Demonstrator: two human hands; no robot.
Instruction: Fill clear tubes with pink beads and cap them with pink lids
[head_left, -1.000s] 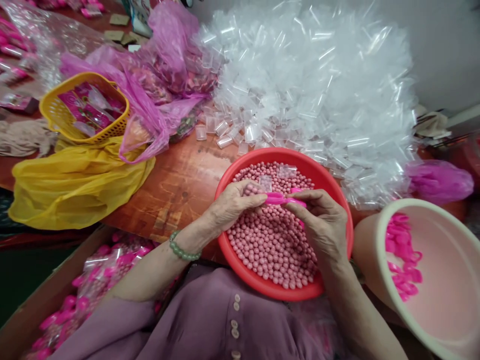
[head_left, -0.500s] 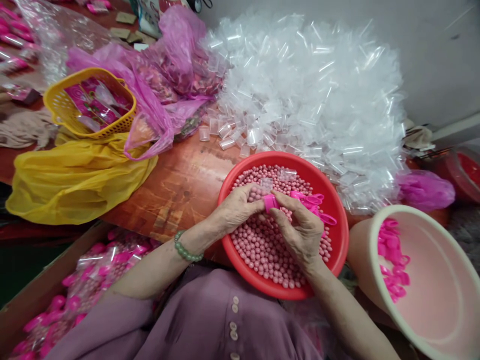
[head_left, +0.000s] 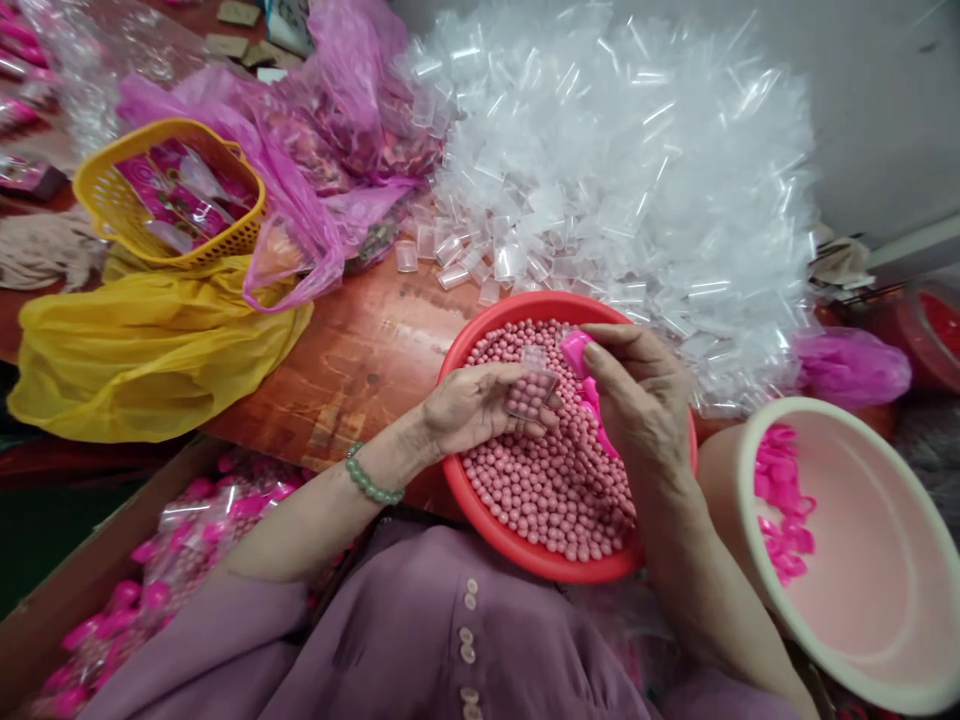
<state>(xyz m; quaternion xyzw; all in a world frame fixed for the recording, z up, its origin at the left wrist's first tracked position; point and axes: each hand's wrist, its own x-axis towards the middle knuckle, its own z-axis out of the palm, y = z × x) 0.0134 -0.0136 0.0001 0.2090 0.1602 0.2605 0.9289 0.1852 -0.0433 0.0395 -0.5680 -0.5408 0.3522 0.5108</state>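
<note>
A red basin (head_left: 480, 500) full of small pink balls (head_left: 555, 480) sits at the table's near edge. Over it, my left hand (head_left: 472, 410) is closed on a small clear plastic tube (head_left: 531, 392) that holds pink balls. My right hand (head_left: 637, 400) hovers just right of the tube, its fingers closed on bright pink plastic caps (head_left: 579, 352); one cap sits at the fingertips beside the tube's upper end. A green bead bracelet (head_left: 367, 480) circles my left wrist.
A big heap of empty clear tubes (head_left: 622, 170) fills the back. A pale pink basin (head_left: 870, 540) with pink caps stands at right. Left: yellow basket (head_left: 169, 200), yellow bag (head_left: 150, 350), pink bags (head_left: 330, 130). A box of filled tubes (head_left: 150, 560) lies lower left.
The pink cap and the tube, held together before, have come apart. My left hand now holds the ball-filled tube alone, and my right hand has lifted up and right with the caps.
</note>
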